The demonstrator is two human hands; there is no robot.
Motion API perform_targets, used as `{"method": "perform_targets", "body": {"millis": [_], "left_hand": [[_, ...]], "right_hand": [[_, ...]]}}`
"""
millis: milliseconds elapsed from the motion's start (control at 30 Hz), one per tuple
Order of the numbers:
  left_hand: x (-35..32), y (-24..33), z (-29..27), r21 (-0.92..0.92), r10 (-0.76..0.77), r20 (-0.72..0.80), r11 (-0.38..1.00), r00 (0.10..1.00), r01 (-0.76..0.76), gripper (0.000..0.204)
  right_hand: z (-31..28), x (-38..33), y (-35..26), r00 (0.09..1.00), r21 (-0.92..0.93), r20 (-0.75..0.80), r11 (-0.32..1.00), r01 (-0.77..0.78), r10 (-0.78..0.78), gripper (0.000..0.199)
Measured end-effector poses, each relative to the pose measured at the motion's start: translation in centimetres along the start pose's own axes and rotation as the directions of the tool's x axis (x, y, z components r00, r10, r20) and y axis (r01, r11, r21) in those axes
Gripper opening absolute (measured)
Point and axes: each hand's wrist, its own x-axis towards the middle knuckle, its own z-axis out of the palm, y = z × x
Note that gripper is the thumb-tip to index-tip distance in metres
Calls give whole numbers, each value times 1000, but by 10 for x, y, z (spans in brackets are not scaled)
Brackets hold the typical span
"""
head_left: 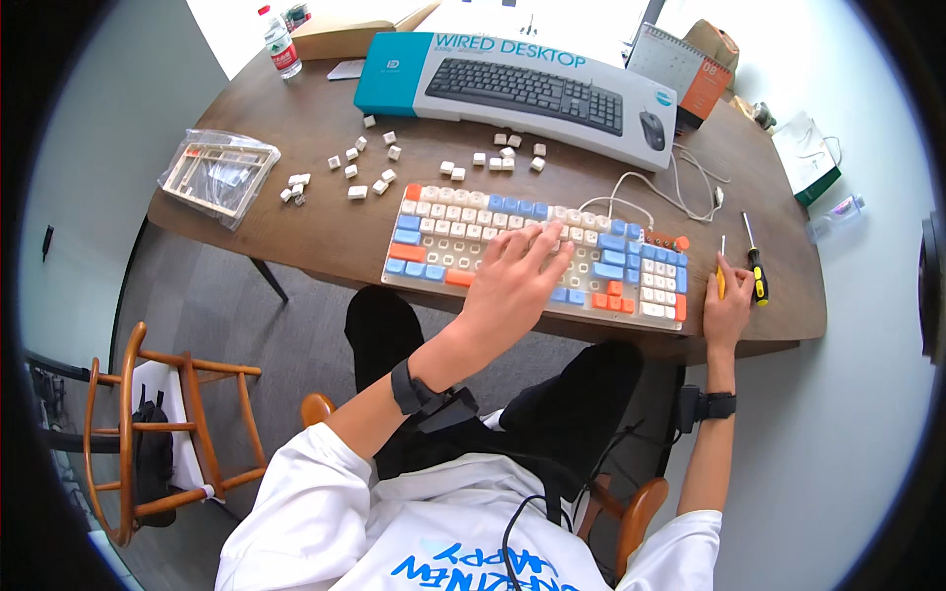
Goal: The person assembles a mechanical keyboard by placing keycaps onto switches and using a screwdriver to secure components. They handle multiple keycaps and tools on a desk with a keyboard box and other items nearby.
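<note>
A mechanical keyboard (611,258) with white, blue and orange keycaps lies near the table's front edge. Its middle and lower rows show bare switch positions where caps are off. Over the middle of it, my left hand (514,279) lies palm down with fingers stretched out, their tips at the upper white keys. To the right of the keyboard, my right hand (726,313) is closed around a small yellow-handled screwdriver (721,283), its thin shaft pointing away from me. Just right of that hand lies a black-and-yellow screwdriver (758,276). Loose white keycaps (357,192) are scattered behind the keyboard.
A keyboard box (394,79) stands along the back. At the left is a plastic-wrapped frame (219,175); a water bottle (281,44) stands behind it. A white cable (690,202) curls at the right, near a desk calendar (680,69). A wooden chair (187,424) is at the lower left.
</note>
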Motion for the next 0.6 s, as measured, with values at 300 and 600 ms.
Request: {"method": "perform_targets", "body": {"millis": [300, 600], "left_hand": [[-5, 8, 1, -86, -72, 27, 994, 997, 74, 58], [-6, 7, 3, -117, -76, 9, 990, 997, 77, 56]], "right_hand": [[-5, -4, 5, 1000, 178, -26, 984, 4, 0, 14], [-1, -4, 11, 992, 131, -80, 986, 105, -95, 32]]}}
